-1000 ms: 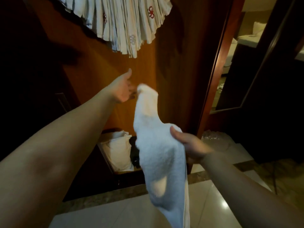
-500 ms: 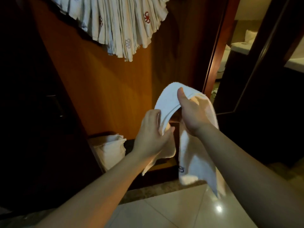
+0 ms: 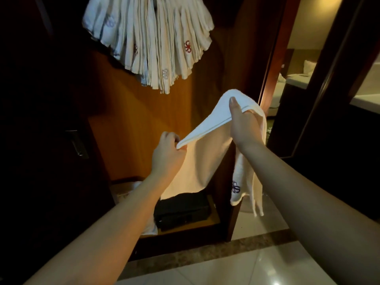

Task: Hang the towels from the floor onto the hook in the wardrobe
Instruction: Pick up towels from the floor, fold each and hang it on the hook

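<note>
Towel (image 3: 207,153) hangs stretched between my hands before the open wardrobe (image 3: 131,124): left hand (image 3: 167,156) pinches one corner, right hand (image 3: 242,125) grips its top edge. I see hung towels (image 3: 148,40) overhead, pale glossy floor tiles (image 3: 246,266) below, a bed (image 3: 296,79) through the doorway.

- Towel (image 3: 207,157): a second ago hung as a rope-like bunch from the left hand's pinch, right hand at mid-length; now spread as a sheet between both hands, top hem taut.
- Left hand (image 3: 167,155): dropped from high near the wardrobe back to a lower spot, pinches one end of the hem.
- Right hand (image 3: 243,124): risen above the left, grips the far end of the hem; half a second ago the hands were close together.
- Towel tail with logo now hangs below the right wrist.
</note>
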A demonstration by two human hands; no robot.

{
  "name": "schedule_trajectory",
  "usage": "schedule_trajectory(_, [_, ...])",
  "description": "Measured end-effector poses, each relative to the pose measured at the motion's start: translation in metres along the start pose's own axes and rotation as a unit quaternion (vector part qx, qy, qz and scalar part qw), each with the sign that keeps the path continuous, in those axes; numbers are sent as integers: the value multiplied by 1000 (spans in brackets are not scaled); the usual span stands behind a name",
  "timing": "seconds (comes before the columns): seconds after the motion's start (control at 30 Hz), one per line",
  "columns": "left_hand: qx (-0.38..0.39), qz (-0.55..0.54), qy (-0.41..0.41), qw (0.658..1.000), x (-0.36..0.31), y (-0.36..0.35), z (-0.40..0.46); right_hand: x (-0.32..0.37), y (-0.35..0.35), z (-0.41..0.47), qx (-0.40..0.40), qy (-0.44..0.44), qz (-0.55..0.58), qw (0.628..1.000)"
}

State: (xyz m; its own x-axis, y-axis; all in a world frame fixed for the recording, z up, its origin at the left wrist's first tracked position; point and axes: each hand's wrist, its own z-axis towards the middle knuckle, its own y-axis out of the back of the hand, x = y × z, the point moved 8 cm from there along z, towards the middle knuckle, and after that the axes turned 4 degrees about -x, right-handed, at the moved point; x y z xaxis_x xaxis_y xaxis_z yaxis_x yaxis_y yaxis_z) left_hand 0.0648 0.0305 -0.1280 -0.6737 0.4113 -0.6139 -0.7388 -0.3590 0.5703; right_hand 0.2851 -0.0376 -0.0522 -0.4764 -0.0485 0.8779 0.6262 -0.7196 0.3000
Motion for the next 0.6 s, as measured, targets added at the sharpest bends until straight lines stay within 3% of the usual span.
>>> schedule_trajectory(0.17, [85,43,61,994,51,-21,-8,4,2,11,-6,-48,116,992])
schedule_trajectory(0.33, [50,-28,117,991,80,1,-8,0,10,16,-35,-91,219,971])
schedule_trajectory(0.47, [15,-230,186,955,81,35,-3,6,22,18,-69,-130,289,946])
schedule_trajectory(0.53, [-29,-367,174,913,71,69,11,15,27,22,-67,-145,341,926])
schedule_trajectory(0.6, [-22,-464,112,878,57,100,28,26,32,27,-62,-155,385,908])
